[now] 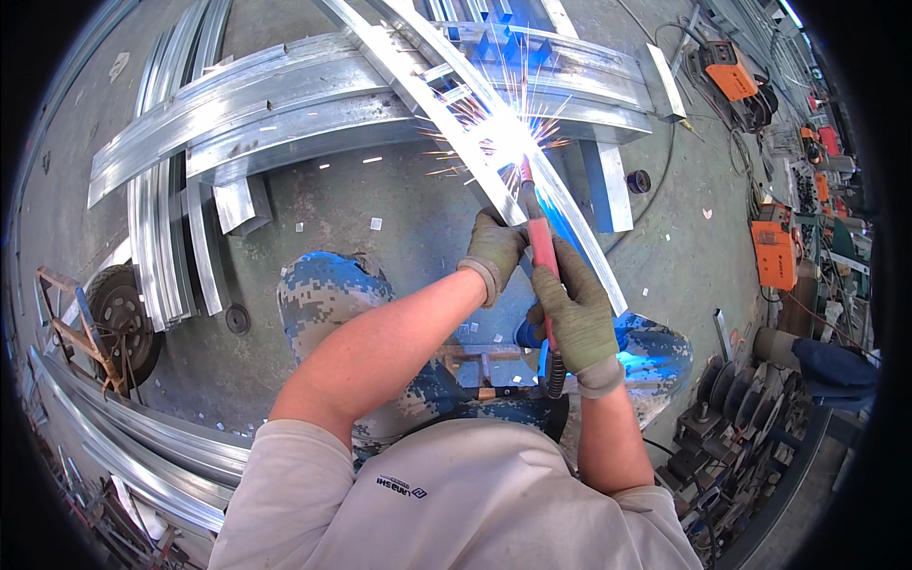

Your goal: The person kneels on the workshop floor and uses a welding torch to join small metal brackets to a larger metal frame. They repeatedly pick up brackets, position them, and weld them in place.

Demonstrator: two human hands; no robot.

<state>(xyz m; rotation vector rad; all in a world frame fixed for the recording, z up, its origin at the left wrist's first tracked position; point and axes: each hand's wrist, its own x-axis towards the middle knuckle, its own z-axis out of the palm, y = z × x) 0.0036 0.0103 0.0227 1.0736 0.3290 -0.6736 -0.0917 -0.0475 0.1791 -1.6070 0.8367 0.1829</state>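
Observation:
My right hand (578, 309), in an olive work glove, is closed round the red handle of a welding torch (541, 237). The torch points away from me at a frame of two long galvanised steel rails. A white-blue arc and orange sparks burn at its tip, and the glare hides the joint. My left hand (496, 252), gloved alike, is closed at the near end of the left steel rail (454, 133), close beside the torch. Its fingertips are partly hidden. The right steel rail (579, 242) runs past the torch toward my right knee.
Steel beams (285, 123) lie crosswise under the frame. More channels (157, 228) stretch along the left, near a wheeled cart (119, 328). Orange machines (774, 255) and cables line the right side, with grinding discs (746, 394) nearby. Small scraps dot the floor (380, 190).

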